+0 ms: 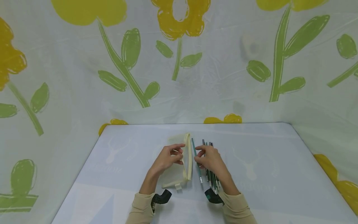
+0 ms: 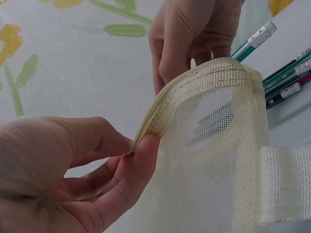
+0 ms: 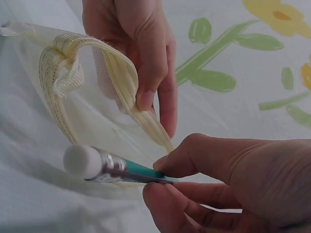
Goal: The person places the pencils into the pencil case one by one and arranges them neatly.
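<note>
A cream mesh zipper pouch (image 1: pixel 188 155) lies on its side with its zipped mouth held apart. My left hand (image 1: pixel 169 158) pinches one edge of that mouth between thumb and fingers; the zipper edge (image 2: pixel 160 99) bows upward from the grip. Beside the mouth, my right hand (image 1: pixel 209 158) pinches a green pencil (image 3: pixel 131 167) between thumb and fingertips. Its white eraser end points towards me, just outside the pouch opening in the right wrist view. Under and beside my right hand lies a bunch of several dark and green pencils (image 1: pixel 214 183) on the table.
The white table (image 1: pixel 274 186) carries faint printed shapes and ends at a back edge against a flower-printed curtain (image 1: pixel 218 77). A small white fabric tab (image 1: pixel 178 187) sticks out from the pouch's near end.
</note>
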